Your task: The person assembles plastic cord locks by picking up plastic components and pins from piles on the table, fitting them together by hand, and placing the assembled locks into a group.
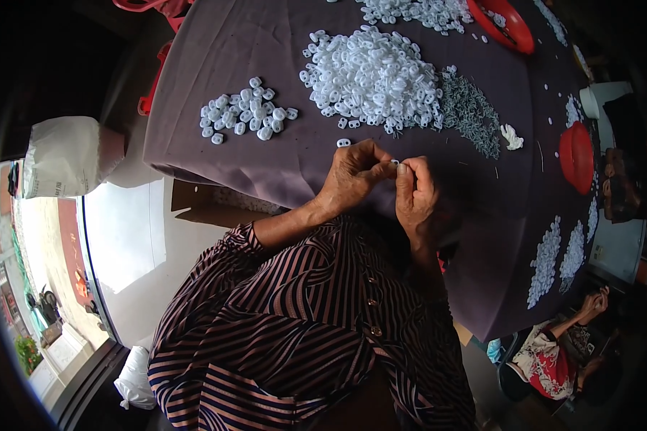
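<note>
At the table's near edge, my left hand (354, 172) and my right hand (415, 188) meet with thumbs and fingers pinched. Between their fingertips shows a bit of a small white plastic piece (395, 162), mostly covered by the fingers. Another white two-hole piece (343, 143) lies on the cloth beside my left knuckles. Beyond my hands rises a large heap of white two-hole plastic pieces (370, 79). Against its right side spreads a pile of tiny thin grey parts (471, 115), too small to make out. A smaller group of rounded white pieces (244, 111) lies to the left.
A dark purple cloth (280, 43) covers the table. Red dishes (577, 158) and more white heaps (545, 266) stand along the right. A crumpled white scrap (511, 137) lies by the grey pile. Under the left edge is a cardboard box (194, 205). Another person (553, 359) sits at lower right.
</note>
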The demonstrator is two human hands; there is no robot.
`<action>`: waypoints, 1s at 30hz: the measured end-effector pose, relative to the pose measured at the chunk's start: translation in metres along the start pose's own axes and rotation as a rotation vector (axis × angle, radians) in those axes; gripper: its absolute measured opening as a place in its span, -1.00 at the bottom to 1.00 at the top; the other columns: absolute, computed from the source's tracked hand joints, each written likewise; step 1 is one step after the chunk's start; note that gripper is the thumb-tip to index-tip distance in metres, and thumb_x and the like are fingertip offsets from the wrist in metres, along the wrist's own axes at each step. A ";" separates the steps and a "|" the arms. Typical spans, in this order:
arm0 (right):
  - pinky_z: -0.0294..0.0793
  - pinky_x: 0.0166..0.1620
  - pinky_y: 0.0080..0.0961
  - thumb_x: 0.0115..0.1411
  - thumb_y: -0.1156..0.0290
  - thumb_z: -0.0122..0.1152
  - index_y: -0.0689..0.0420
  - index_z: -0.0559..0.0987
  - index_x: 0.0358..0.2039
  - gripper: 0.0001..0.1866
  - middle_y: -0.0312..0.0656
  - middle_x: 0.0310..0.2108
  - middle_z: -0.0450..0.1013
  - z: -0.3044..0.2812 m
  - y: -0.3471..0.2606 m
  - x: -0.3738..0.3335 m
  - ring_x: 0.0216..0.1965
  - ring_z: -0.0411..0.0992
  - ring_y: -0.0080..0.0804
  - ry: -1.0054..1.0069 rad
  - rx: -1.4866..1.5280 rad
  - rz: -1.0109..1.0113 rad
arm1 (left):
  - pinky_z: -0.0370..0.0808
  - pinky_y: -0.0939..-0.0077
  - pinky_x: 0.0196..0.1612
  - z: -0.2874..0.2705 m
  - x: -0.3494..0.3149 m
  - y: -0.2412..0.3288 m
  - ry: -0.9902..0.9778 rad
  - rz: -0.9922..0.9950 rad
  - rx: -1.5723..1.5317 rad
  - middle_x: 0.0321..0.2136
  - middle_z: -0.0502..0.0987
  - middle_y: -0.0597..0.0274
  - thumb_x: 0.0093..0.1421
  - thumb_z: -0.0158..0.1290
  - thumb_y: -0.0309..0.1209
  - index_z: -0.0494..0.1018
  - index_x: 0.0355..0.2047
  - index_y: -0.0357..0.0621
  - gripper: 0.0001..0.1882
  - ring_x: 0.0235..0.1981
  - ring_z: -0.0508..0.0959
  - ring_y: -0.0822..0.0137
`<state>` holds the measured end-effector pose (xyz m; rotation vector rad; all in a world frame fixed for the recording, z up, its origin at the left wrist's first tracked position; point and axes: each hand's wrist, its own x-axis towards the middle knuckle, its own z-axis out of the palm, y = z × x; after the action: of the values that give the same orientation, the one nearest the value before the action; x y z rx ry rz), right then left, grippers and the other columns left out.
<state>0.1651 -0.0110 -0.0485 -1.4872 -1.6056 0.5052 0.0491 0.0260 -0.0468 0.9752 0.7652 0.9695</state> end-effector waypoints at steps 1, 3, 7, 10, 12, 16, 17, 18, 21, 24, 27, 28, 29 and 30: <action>0.18 -0.62 -0.55 -0.09 0.56 -0.12 0.23 0.27 -0.59 -0.97 -0.16 -0.70 0.19 0.002 0.002 0.000 -0.68 0.21 -0.33 0.023 -0.023 -0.042 | 0.29 0.73 -0.53 0.000 0.000 0.000 0.002 0.005 0.001 -0.68 0.37 0.27 -0.10 -0.07 -0.52 0.27 -0.64 -0.31 -0.90 -0.60 0.34 0.57; 0.18 -0.62 -0.54 -0.10 0.56 -0.12 0.23 0.27 -0.60 -0.97 -0.15 -0.70 0.19 0.004 0.004 -0.003 -0.68 0.21 -0.32 0.012 -0.029 -0.036 | 0.30 0.74 -0.50 -0.004 -0.001 -0.001 -0.015 -0.005 0.048 -0.66 0.37 0.27 -0.10 -0.08 -0.54 0.28 -0.61 -0.30 -0.93 -0.58 0.35 0.57; 0.18 -0.61 -0.53 -0.08 0.55 -0.13 0.22 0.27 -0.61 -0.96 -0.15 -0.70 0.19 0.005 0.002 -0.001 -0.67 0.20 -0.30 -0.020 -0.151 -0.123 | 0.30 0.74 -0.46 -0.013 0.001 -0.007 -0.057 -0.028 0.190 -0.63 0.38 0.28 -0.10 -0.10 -0.56 0.30 -0.58 -0.29 -0.96 -0.55 0.36 0.55; 0.18 -0.61 -0.57 -0.06 0.51 -0.12 0.22 0.28 -0.59 -0.94 -0.19 -0.69 0.19 0.007 0.006 -0.004 -0.68 0.20 -0.38 -0.050 -0.009 -0.033 | 0.30 0.72 -0.46 -0.018 0.004 -0.008 -0.081 -0.062 0.178 -0.63 0.38 0.27 -0.10 -0.10 -0.56 0.30 -0.58 -0.30 -0.95 -0.54 0.37 0.53; 0.17 -0.61 -0.61 -0.06 0.50 -0.11 0.21 0.29 -0.57 -0.94 -0.21 -0.69 0.19 0.005 -0.002 -0.002 -0.68 0.20 -0.45 -0.084 0.060 0.092 | 0.30 0.71 -0.46 -0.021 0.003 -0.007 -0.084 -0.067 0.141 -0.62 0.38 0.26 -0.09 -0.10 -0.56 0.30 -0.58 -0.30 -0.95 -0.53 0.37 0.53; 0.14 -0.64 -0.82 -0.02 0.44 -0.12 0.22 0.31 -0.52 -0.89 -0.36 -0.66 0.23 0.003 -0.008 0.000 -0.72 0.15 -0.72 -0.107 0.150 0.145 | 0.30 0.71 -0.46 -0.023 0.001 -0.006 -0.119 -0.106 0.170 -0.62 0.38 0.25 -0.10 -0.10 -0.55 0.30 -0.57 -0.31 -0.94 -0.54 0.37 0.52; 0.14 -0.64 -0.82 -0.02 0.44 -0.12 0.22 0.31 -0.52 -0.89 -0.36 -0.66 0.23 0.003 -0.011 0.001 -0.72 0.15 -0.72 -0.108 0.151 0.144 | 0.30 0.71 -0.46 -0.024 0.000 -0.006 -0.117 -0.106 0.171 -0.62 0.38 0.25 -0.10 -0.10 -0.55 0.30 -0.57 -0.31 -0.94 -0.54 0.37 0.52; 0.15 -0.64 -0.82 -0.03 0.45 -0.11 0.21 0.31 -0.52 -0.90 -0.34 -0.67 0.22 0.003 -0.014 0.001 -0.72 0.16 -0.71 -0.116 0.233 0.190 | 0.30 0.71 -0.46 -0.024 -0.001 -0.006 -0.107 -0.116 0.143 -0.63 0.38 0.26 -0.10 -0.09 -0.55 0.30 -0.58 -0.30 -0.94 -0.55 0.37 0.52; 0.15 -0.63 -0.82 -0.03 0.45 -0.11 0.22 0.32 -0.51 -0.90 -0.33 -0.67 0.23 0.003 -0.018 0.001 -0.73 0.16 -0.71 -0.095 0.348 0.248 | 0.29 0.72 -0.47 -0.028 -0.006 0.000 -0.062 -0.140 0.061 -0.65 0.38 0.27 -0.11 -0.08 -0.54 0.31 -0.58 -0.28 -0.94 -0.57 0.36 0.53; 0.16 -0.65 -0.84 -0.03 0.45 -0.11 0.24 0.33 -0.51 -0.88 -0.31 -0.68 0.25 0.005 -0.012 -0.001 -0.73 0.16 -0.74 -0.032 0.389 0.274 | 0.26 0.73 -0.48 -0.043 -0.010 0.003 0.036 -0.124 -0.017 -0.66 0.37 0.28 -0.12 -0.07 -0.53 0.31 -0.59 -0.27 -0.94 -0.60 0.34 0.55; 0.16 -0.69 -0.85 -0.05 0.48 -0.09 0.22 0.35 -0.53 -0.92 -0.34 -0.68 0.25 0.015 -0.008 0.000 -0.75 0.13 -0.76 -0.059 0.312 0.290 | 0.24 0.74 -0.50 -0.070 -0.015 0.012 0.172 -0.052 -0.022 -0.67 0.36 0.29 -0.11 -0.08 -0.52 0.31 -0.59 -0.27 -0.94 -0.62 0.32 0.56; 0.17 -0.66 -0.80 -0.06 0.52 -0.10 0.21 0.35 -0.53 -0.94 -0.34 -0.68 0.23 0.021 0.001 -0.003 -0.73 0.15 -0.73 -0.094 0.219 0.254 | 0.23 0.75 -0.50 -0.077 -0.016 0.016 0.232 -0.010 -0.005 -0.68 0.36 0.29 -0.11 -0.09 -0.52 0.31 -0.60 -0.27 -0.94 -0.63 0.31 0.56; 0.18 -0.64 -0.77 -0.07 0.54 -0.10 0.21 0.35 -0.53 -0.94 -0.31 -0.67 0.23 0.026 -0.001 0.001 -0.71 0.17 -0.67 -0.099 0.116 0.139 | 0.23 0.75 -0.50 -0.084 -0.018 0.019 0.234 -0.009 -0.003 -0.68 0.36 0.29 -0.11 -0.09 -0.52 0.31 -0.60 -0.27 -0.94 -0.63 0.31 0.56; 0.19 -0.62 -0.73 -0.09 0.56 -0.10 0.22 0.35 -0.52 -0.94 -0.28 -0.67 0.22 0.033 -0.005 0.004 -0.68 0.19 -0.62 -0.102 0.013 0.024 | 0.24 0.75 -0.50 -0.091 -0.019 0.022 0.269 0.000 0.014 -0.68 0.36 0.29 -0.12 -0.08 -0.52 0.31 -0.60 -0.27 -0.94 -0.63 0.31 0.56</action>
<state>0.1361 0.0003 -0.0609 -1.4936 -1.6619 0.6125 -0.0438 0.0423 -0.0587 0.8658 0.9968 1.1103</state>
